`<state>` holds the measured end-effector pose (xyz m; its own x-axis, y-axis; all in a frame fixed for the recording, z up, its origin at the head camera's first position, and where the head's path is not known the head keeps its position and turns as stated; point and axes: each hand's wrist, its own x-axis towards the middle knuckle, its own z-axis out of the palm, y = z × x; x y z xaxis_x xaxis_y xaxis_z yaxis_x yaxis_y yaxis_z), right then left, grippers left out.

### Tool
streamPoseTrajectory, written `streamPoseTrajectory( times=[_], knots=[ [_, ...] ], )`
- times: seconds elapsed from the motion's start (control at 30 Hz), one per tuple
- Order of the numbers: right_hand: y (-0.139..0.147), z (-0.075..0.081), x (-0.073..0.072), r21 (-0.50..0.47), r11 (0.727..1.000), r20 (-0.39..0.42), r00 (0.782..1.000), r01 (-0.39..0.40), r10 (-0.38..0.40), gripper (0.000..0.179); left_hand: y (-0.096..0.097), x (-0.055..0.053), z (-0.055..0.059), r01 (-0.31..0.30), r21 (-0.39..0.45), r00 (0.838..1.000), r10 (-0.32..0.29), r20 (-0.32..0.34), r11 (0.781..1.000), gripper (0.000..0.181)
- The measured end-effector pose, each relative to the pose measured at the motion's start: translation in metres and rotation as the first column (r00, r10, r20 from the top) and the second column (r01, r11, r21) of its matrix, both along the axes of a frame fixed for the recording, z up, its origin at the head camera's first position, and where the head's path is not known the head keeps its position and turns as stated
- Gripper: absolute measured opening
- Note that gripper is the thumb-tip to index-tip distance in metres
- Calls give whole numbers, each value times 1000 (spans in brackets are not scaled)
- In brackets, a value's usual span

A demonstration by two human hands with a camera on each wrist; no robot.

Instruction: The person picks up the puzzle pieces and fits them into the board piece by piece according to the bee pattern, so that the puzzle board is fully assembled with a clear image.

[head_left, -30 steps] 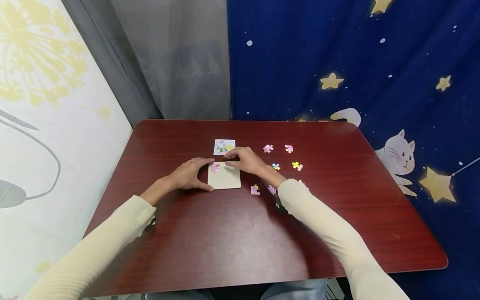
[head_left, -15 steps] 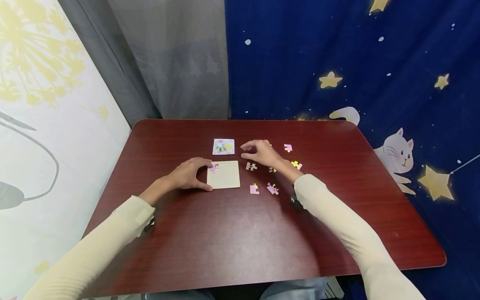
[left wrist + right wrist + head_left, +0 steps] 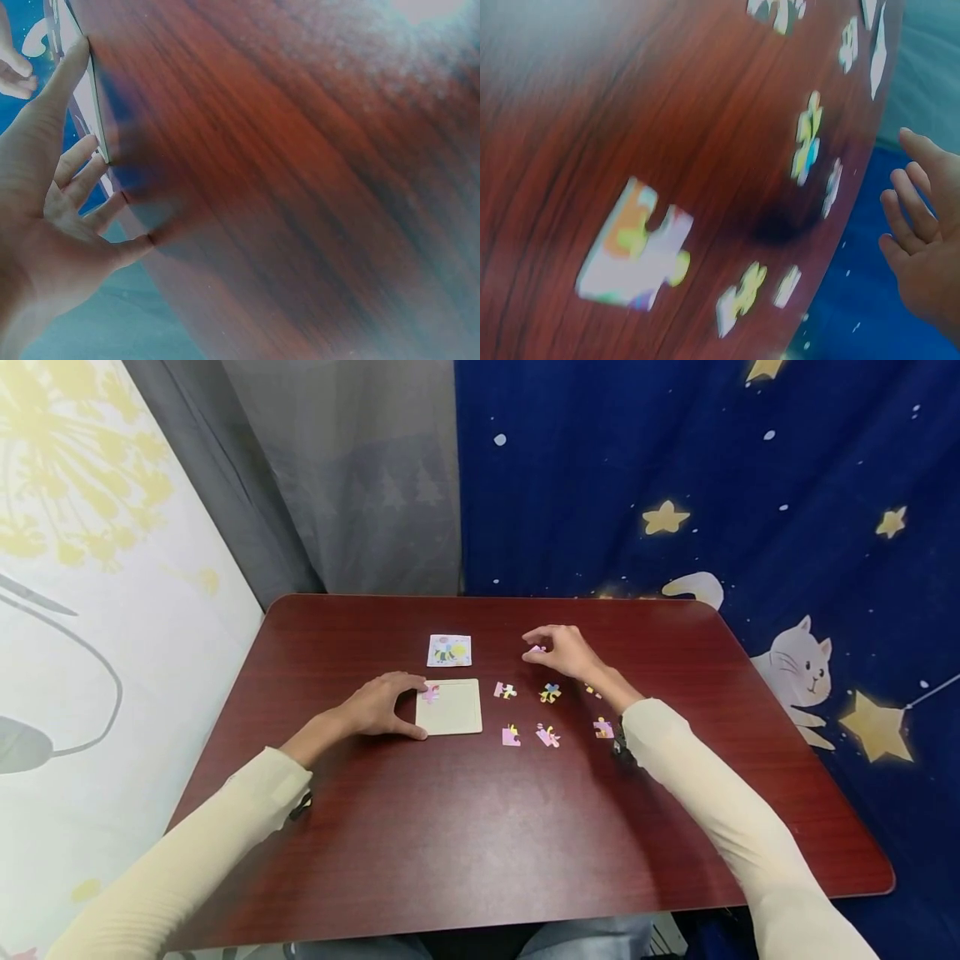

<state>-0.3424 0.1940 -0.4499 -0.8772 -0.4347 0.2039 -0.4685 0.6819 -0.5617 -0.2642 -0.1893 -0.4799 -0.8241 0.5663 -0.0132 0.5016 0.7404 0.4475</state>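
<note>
The right hand [image 3: 562, 652] has drifted away from the board [image 3: 452, 717], its fingers parted beside a pink piece [image 3: 537, 649]. The left hand [image 3: 377, 706], loosely spread, still touches the board's near edge.

- A dark red, round-cornered table [image 3: 450, 843]
- A square cream board [image 3: 456, 717], lying flat
- A picture card [image 3: 449, 651], lying just beyond it
- Puzzle pieces [image 3: 511, 738], spread to the board's right

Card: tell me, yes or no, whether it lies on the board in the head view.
No, the card lies beyond the board, with a strip of table showing between them.
</note>
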Motion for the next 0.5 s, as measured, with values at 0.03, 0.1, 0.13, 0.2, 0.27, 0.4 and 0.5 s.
streamPoseTrajectory(
  times=[0.03, 0.1, 0.13, 0.2, 0.27, 0.4, 0.5],
  knots=[
    [4, 0, -1, 12, 1000, 3, 1000, 13, -13, 40, 0, 0, 0, 1, 2, 1000, -1, 1, 1000, 92],
    [11, -2, -3, 43, 998, 10, 999, 40, -41, 42, 0, 1, -1, 1, 0, 1000, -1, 6, 1000, 92],
    [14, -4, -4, 62, 997, 13, 998, 56, -57, 42, -1, 1, -2, 1, -2, 1000, -1, 8, 1000, 92],
    [19, -7, -5, 97, 992, 23, 996, 86, -88, 44, -1, 2, -3, 3, -1, 1000, -3, 8, 1000, 92],
    [22, -10, -6, 128, 986, 33, 993, 104, -109, 46, -1, 2, -2, 4, 2, 1000, -4, 6, 1000, 92],
    [25, -13, -9, 166, 976, 55, 987, 143, -154, 49, -1, 2, 0, 8, 8, 1000, -8, 1, 1000, 92],
    [25, -15, -12, 196, 966, 63, 981, 169, -184, 50, 0, 0, 1, 11, 8, 1000, -11, -3, 1000, 92]
  ],
)
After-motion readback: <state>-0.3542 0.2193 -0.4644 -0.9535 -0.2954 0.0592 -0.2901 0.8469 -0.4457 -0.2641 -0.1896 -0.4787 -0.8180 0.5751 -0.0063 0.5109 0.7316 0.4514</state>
